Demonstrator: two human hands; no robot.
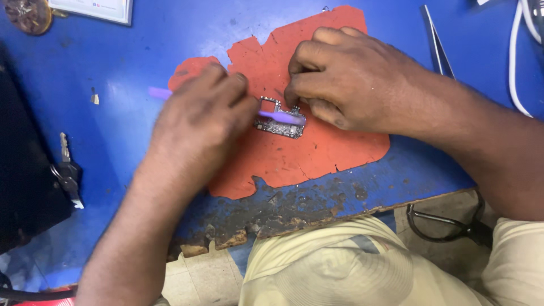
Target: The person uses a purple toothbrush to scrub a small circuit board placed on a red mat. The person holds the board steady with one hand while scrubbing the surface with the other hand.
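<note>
A small L-shaped circuit board (279, 126) lies on a torn orange-red mat (306, 153) on the blue worktop (130, 62). My left hand (198, 122) grips a thin purple brush (280, 117). Its handle end sticks out to the left of the hand, and its head lies across the board. The brush is blurred. My right hand (345, 79) rests on the mat with its fingertips pressed on the board's upper right edge.
Metal tweezers (436, 42) lie at the top right beside a white cable (517, 62). A key (67, 170) hangs by a black object at the left. Black scissors (447, 224) sit below the worn, chipped table edge (272, 218). A round brown object (27, 15) is at the top left.
</note>
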